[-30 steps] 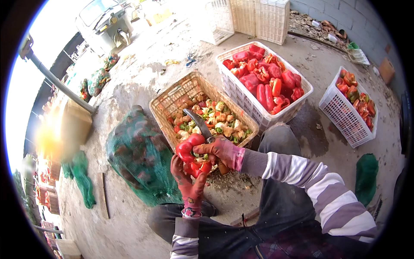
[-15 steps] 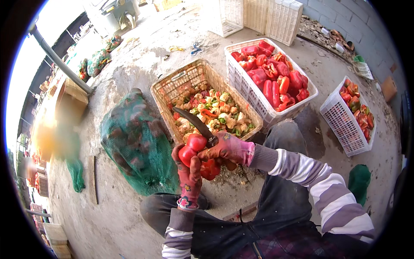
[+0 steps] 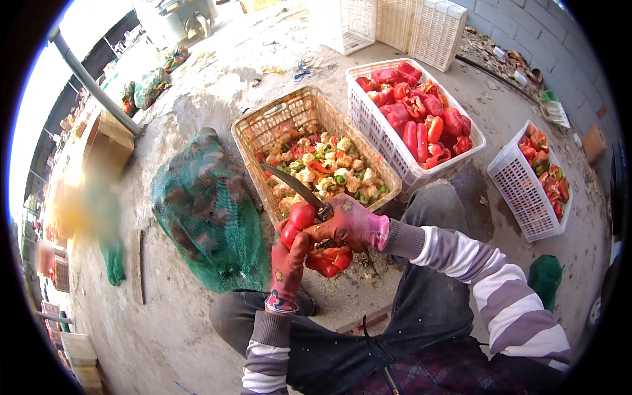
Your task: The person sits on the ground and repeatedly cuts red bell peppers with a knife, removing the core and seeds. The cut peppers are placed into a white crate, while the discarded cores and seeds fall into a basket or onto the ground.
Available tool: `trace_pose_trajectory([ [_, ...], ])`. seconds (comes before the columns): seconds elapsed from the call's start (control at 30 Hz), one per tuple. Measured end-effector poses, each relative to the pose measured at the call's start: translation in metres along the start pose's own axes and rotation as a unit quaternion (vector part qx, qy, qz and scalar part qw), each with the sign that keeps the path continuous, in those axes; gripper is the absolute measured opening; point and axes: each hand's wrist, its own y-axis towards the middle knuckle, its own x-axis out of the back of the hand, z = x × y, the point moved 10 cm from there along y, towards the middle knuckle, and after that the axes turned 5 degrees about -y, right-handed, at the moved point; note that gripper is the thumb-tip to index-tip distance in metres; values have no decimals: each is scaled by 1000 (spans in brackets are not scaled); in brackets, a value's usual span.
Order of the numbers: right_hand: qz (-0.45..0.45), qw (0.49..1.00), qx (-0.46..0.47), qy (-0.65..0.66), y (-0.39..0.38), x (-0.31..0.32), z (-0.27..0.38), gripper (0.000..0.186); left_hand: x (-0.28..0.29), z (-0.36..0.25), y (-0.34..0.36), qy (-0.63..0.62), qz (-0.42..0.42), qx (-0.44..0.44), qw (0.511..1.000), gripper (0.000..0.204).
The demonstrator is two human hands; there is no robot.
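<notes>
My gloved left hand [image 3: 287, 266] is closed around a shiny red bell pepper [image 3: 301, 218], thumb up along its side. In my gloved right hand [image 3: 350, 222] is a knife [image 3: 294, 182] with a dark curved blade, which points up and to the left. The two hands meet over the pepper. Below the right hand's fingers hangs a cut red pepper piece [image 3: 330, 261]; whether it is joined to the held pepper is hidden. Just beyond the hands stands a dirty tan crate [image 3: 280, 120] of pepper cores and seeds [image 3: 327, 164].
A white crate [image 3: 376, 139] heaped with red peppers [image 3: 411, 108] stands beyond my right knee. Farther right, a smaller white crate [image 3: 523, 196] holds red and greenish peppers. A full green mesh bag [image 3: 214, 227] lies left of my knees. White crates [image 3: 438, 33] stand near the wall.
The cut pepper piece beneath my right hand has swung slightly right and shows more of itself. My hands stay close together at almost the same spot.
</notes>
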Motion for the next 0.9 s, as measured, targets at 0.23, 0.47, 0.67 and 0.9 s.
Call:
trace_pose_trajectory([
  [0.23, 24, 997, -66, 24, -3, 0, -14, 21, 2, 9, 3, -58, 26, 0, 998, 63],
  [0.47, 51, 995, -87, -28, -5, 2, -25, 22, -3, 20, 0, -92, 91, 53, 990, 65],
  [0.67, 71, 992, -100, -42, -13, 6, -30, 21, -10, 18, -3, -69, 128, 90, 985, 64],
  [0.9, 46, 955, 60, -288, -8, 15, -5, 55, -15, -4, -5, -5, 6, -44, 999, 59],
])
